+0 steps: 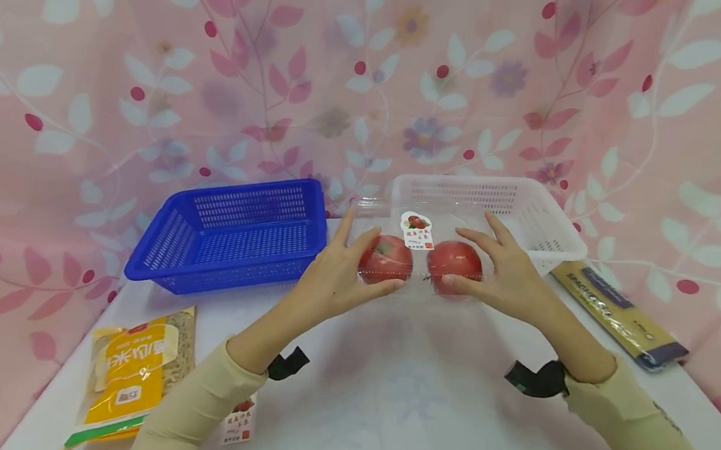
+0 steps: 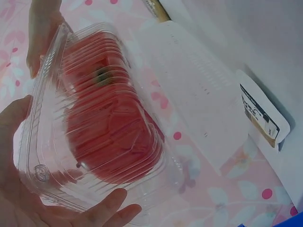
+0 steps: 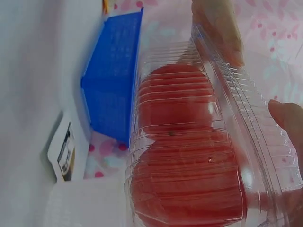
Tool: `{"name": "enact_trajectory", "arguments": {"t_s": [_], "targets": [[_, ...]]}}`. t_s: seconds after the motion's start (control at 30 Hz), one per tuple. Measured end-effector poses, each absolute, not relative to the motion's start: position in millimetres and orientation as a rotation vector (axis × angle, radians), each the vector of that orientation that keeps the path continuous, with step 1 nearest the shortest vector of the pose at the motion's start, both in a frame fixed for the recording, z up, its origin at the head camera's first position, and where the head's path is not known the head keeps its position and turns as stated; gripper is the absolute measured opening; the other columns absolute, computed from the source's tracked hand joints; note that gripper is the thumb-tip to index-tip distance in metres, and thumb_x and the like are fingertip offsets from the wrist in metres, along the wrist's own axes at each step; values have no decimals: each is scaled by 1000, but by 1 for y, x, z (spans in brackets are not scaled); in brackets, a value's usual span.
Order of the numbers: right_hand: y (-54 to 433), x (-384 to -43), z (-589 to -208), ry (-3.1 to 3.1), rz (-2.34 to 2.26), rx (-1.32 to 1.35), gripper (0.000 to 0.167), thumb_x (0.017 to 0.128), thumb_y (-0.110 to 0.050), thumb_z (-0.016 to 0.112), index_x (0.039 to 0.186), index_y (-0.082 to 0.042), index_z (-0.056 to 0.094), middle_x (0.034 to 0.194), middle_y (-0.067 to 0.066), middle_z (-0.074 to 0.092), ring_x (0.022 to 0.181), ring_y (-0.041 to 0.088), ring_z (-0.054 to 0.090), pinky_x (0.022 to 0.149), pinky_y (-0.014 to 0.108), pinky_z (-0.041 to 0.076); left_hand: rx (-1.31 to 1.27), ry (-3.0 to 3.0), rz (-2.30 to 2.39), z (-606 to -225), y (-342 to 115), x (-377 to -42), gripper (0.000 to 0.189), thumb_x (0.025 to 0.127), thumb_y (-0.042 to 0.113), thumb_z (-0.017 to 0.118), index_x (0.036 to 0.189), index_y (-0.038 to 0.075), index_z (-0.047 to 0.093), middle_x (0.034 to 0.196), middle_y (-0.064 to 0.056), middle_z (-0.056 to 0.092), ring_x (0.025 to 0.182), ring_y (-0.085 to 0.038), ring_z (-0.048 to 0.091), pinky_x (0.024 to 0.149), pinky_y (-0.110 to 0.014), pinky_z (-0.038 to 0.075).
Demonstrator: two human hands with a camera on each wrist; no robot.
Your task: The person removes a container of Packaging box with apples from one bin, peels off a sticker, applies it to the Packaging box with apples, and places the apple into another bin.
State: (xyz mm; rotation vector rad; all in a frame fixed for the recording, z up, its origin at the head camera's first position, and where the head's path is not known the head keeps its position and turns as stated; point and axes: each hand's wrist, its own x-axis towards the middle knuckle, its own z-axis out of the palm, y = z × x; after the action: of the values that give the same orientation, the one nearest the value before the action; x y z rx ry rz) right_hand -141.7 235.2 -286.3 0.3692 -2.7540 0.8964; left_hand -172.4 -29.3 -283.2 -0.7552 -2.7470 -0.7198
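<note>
A clear plastic clamshell box (image 1: 419,283) with two red apples inside is held up above the table, in front of the baskets. My left hand (image 1: 340,270) grips its left end, thumb low and fingers spread along the side. Its right end is in my right hand (image 1: 509,274), held the same way. One apple (image 1: 386,259) lies on the left, the other apple (image 1: 455,266) on the right. A white sticker (image 1: 418,231) with an apple picture is on the box. Both wrist views show its ribbed plastic close up, with the apples (image 2: 111,127) (image 3: 187,182) behind it.
Behind stand a blue basket (image 1: 221,276) and a white basket (image 1: 559,227). A spaghetti pack (image 1: 618,313) lies at right, a yellow noodle bag (image 1: 135,369) at left. Another apple label (image 1: 239,424) shows beside the left forearm. A small white pack (image 2: 262,109) appears in the wrist views.
</note>
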Motion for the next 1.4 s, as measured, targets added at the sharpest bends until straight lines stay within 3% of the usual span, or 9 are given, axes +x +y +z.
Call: {"name": "enact_trajectory", "arguments": {"t_s": [0.6, 0.97, 1.2, 1.27, 1.4], "targets": [[278, -181, -263, -2773, 788, 267, 73, 75, -49, 70, 134, -14, 46, 151, 17, 12, 131, 45, 18, 90, 70, 26, -753, -2822, -797, -269, 18, -222, 88, 67, 74, 56, 140, 28, 37, 154, -5, 1, 128, -35, 34, 87, -50, 45], [304, -210, -252, -2797, 845, 223, 71, 79, -47, 66, 135, -8, 44, 151, 20, 6, 134, 45, 7, 91, 72, 18, -807, -2811, -753, -265, 51, -262, 88, 68, 75, 54, 140, 29, 36, 153, -6, 4, 131, -32, 30, 90, -49, 44], [318, -228, -256, -2808, 838, 188, 71, 82, -50, 61, 137, -8, 42, 151, 18, 6, 120, 52, 33, 90, 71, 23, -826, -2832, -719, -268, 70, -284, 86, 71, 73, 54, 140, 26, 36, 153, -10, 4, 124, -33, 40, 91, -45, 43], [322, -233, -258, -2812, 840, 178, 71, 83, -51, 59, 137, -8, 42, 151, 18, 6, 119, 52, 34, 90, 72, 22, -826, -2845, -736, -269, 74, -289, 87, 70, 73, 54, 141, 26, 36, 153, -9, 4, 123, -32, 40, 92, -45, 43], [328, -243, -262, -2811, 850, 161, 69, 84, -51, 57, 135, -5, 43, 150, 21, 8, 130, 48, 19, 94, 71, 16, -852, -2849, -769, -272, 83, -301, 89, 68, 75, 55, 140, 25, 38, 153, -8, 6, 124, -30, 38, 93, -43, 42]]}}
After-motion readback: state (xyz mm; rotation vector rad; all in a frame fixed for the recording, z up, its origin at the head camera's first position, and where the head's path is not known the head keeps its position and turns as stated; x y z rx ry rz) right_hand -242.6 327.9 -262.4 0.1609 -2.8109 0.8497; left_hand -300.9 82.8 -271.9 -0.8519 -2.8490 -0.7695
